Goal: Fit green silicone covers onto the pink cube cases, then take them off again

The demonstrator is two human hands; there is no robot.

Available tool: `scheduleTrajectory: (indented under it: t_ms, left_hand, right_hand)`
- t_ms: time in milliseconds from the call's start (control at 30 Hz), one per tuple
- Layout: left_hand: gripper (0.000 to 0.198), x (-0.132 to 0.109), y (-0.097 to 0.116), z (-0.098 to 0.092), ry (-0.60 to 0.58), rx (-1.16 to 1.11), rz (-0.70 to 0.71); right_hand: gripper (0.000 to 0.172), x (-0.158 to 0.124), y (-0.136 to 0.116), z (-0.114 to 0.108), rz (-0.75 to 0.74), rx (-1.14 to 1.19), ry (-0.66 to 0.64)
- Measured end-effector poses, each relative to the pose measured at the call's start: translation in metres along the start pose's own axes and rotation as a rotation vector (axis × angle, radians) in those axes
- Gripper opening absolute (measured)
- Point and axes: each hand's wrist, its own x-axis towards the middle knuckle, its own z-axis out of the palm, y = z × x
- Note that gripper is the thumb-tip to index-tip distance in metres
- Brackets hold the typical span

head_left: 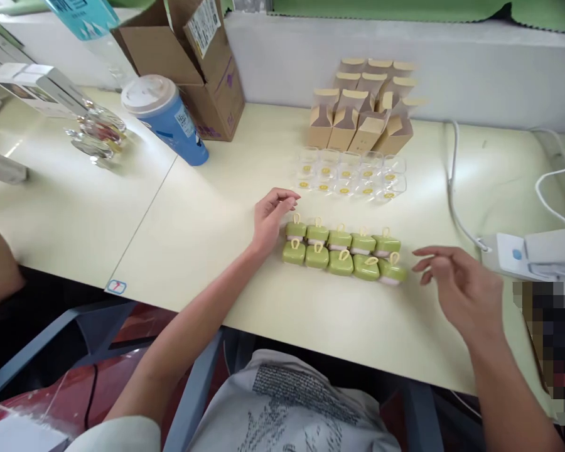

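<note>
Ten small, glossy green rounded cases with pale yellow loops [341, 263] sit in two close rows of five on a pale yellow tabletop [207, 220], between a person's bare hands. The left hand [269, 218], its fingers loosely curled, hovers beside the rows' left end; whether thumb and fingertips meet cannot be told. The right hand [466, 289], fingers parted and empty, hangs just off the right end. Behind stand clear plastic containers with yellow oval labels [346, 179] and open-topped brown cardboard boxes [320, 135].
</note>
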Motion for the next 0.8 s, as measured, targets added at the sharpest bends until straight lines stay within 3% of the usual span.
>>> scheduleTrajectory:
  t_ms: [133,267,300,367,400,467,567,633,733,800]
  left_hand:
    - [0.029,0.006,-0.005,-0.006,-0.052,0.124,0.185]
    - [0.04,-0.001,0.008,-0.019,-0.168,0.262,0.269]
    - [0.051,-0.007,0.015,-0.024,-0.268,0.297,0.276]
    - [0.094,-0.021,0.026,-0.035,-0.551,0.479,0.349]
    - [0.111,-0.028,0.03,-0.039,-0.621,0.599,0.405]
    - [0.122,-0.04,0.032,-0.041,-0.672,0.764,0.465]
    - [0.115,-0.048,0.022,-0.032,-0.655,0.827,0.506]
    - [0.106,-0.047,0.013,-0.026,-0.643,0.837,0.527]
    - [0.096,-0.045,0.007,-0.021,-0.622,0.83,0.503]
    - [0.091,-0.045,0.007,-0.021,-0.608,0.817,0.454]
  right_hand:
    - [0.056,0.035,-0.023,0.009,-0.068,0.279,0.112]
    - [0.061,0.044,-0.013,0.014,-0.303,0.185,0.04]
    - [0.071,0.039,-0.006,0.014,-0.348,0.141,-0.011]
    - [0.104,0.024,0.009,0.017,-0.417,0.038,-0.142]
    - [0.116,0.017,0.016,0.019,-0.449,-0.023,-0.197]
    - [0.125,0.008,0.025,0.025,-0.531,-0.131,-0.256]
    - [0.122,0.011,0.025,0.039,-0.681,-0.234,-0.257]
    - [0.109,0.018,0.019,0.049,-0.756,-0.265,-0.237]
    - [0.084,0.026,0.014,0.06,-0.78,-0.251,-0.196]
    - [0.075,0.029,0.014,0.064,-0.764,-0.216,-0.162]
